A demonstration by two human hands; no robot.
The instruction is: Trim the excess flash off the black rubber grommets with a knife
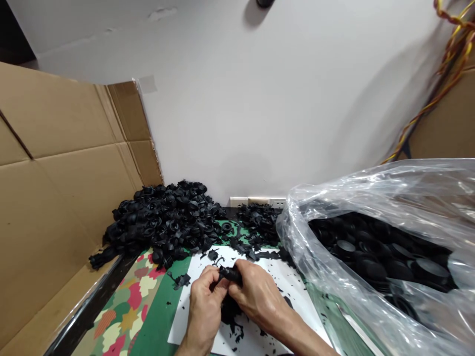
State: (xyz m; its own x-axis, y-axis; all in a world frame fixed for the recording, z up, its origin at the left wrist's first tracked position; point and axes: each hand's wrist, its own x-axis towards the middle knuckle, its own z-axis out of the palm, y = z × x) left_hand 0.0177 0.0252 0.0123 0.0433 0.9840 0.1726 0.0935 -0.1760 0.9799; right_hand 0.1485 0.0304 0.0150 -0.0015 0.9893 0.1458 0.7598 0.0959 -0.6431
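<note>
Has a wall (pixel 260 109) at the back, a carton (pixel 67 123) to the left, a clear bag (pixel 297 210) to the right, a dark pile (pixel 170 217) at the back left and a white sheet (pixel 285 279) in the middle. With the left hand (pixel 207 296), thumb against fingers, pinches one end of a short black part (pixel 230 274), and curls the right hand (pixel 256 287) round the other. Holds the part directly between the two, above the sheet, equally near to both, with long axis running side to side and ends partly hidden by fingers, just beyond black scraps (pixel 232 321).
</note>
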